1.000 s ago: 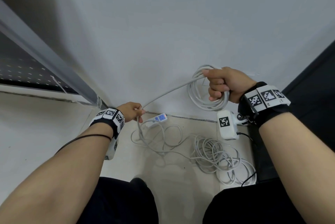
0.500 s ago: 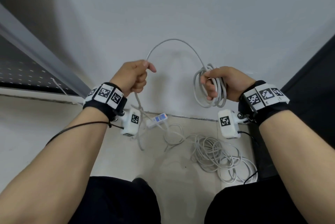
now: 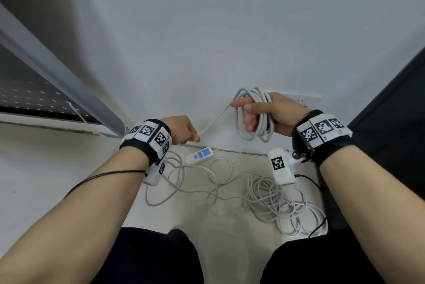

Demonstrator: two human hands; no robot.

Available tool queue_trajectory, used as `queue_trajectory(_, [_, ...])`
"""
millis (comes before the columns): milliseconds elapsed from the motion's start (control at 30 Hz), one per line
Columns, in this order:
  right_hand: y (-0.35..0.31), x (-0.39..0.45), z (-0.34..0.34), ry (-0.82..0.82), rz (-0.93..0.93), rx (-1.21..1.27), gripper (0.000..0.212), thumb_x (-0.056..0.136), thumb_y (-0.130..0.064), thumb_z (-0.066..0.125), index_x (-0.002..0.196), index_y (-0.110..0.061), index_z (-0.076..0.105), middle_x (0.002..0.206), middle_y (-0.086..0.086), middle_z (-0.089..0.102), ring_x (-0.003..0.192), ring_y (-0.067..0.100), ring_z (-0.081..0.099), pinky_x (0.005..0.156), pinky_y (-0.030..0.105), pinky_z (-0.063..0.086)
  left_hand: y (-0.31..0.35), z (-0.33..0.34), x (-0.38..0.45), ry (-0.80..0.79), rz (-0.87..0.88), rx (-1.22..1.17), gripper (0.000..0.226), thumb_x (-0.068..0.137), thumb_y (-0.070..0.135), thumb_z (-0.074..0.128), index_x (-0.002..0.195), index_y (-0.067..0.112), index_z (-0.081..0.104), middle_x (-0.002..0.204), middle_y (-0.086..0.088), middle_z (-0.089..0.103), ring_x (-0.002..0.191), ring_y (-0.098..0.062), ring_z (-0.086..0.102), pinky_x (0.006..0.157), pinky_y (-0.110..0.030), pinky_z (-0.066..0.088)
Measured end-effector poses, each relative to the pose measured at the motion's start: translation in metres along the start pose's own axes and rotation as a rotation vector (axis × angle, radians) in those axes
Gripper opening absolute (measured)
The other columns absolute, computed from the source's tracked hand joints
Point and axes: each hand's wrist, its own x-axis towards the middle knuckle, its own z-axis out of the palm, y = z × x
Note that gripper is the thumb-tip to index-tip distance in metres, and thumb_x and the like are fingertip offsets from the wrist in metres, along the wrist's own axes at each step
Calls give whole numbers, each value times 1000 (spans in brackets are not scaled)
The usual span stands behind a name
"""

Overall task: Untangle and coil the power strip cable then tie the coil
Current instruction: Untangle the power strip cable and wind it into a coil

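Observation:
A coil of grey cable (image 3: pixel 257 120) hangs from my right hand (image 3: pixel 269 112), which grips several loops with the index finger stretched out. One strand (image 3: pixel 213 119) runs taut down and left from the coil to my left hand (image 3: pixel 184 130), which pinches it. Below the hands, the rest of the cable lies on the floor as loose curves (image 3: pixel 184 182) and a tangled heap (image 3: pixel 273 198). The white power strip (image 3: pixel 199 155) with blue buttons lies at the foot of the wall.
A white wall (image 3: pixel 207 30) stands straight ahead, with a wall socket plate (image 3: pixel 303 98) behind my right hand. A grey metal frame (image 3: pixel 57 72) slants at the left. A dark panel (image 3: pixel 391 99) fills the right edge. My dark trouser knees (image 3: pixel 149 258) are at the bottom.
My left hand dropped from chest height back down to the left, pulling the strand straight. The raised arch of cable became another loop in my right hand, whose coil grew.

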Motion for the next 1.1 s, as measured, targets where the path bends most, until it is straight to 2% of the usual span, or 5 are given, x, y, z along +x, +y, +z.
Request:
queue_trajectory(167, [7,12,14,26,-3,-31,26,96,7,50,115,-3,65,107,17,74,100,27,73,86,33,59,35,-5,-14,-211,165,1,15,88,34,68,99,31,79,46,12,54,40,-6,40,48,-16,35])
queue_trajectory(433, [13,8,40,-199,277,-166,33,101,-17,38,99,3,64,78,14,75,69,20,73,64,29,57,56,-18,-30,-108,447,-325,16,85,28,73,72,19,78,48,9,47,46,-11,32,46,-22,28])
queue_trajectory(533, [13,9,37,-280,272,-137,58,102,-37,30,116,12,58,60,11,68,52,19,63,57,25,51,46,-18,-25,66,412,-397,24,82,31,76,73,9,75,54,3,51,52,-13,40,52,-24,35])
queue_trajectory(833, [8,10,16,-92,78,-118,36,92,-23,61,62,-7,48,39,-4,26,33,10,22,41,16,24,26,-6,-9,95,394,-596,16,81,20,79,72,17,66,58,-5,57,53,-14,52,57,-21,46])
queue_trajectory(1100, [-6,-5,1,-52,-46,23,33,84,-23,56,54,-11,50,35,-6,25,29,9,22,42,17,20,-23,40,25,135,115,-157,19,85,8,65,70,18,59,73,3,72,92,-22,70,73,-24,48])
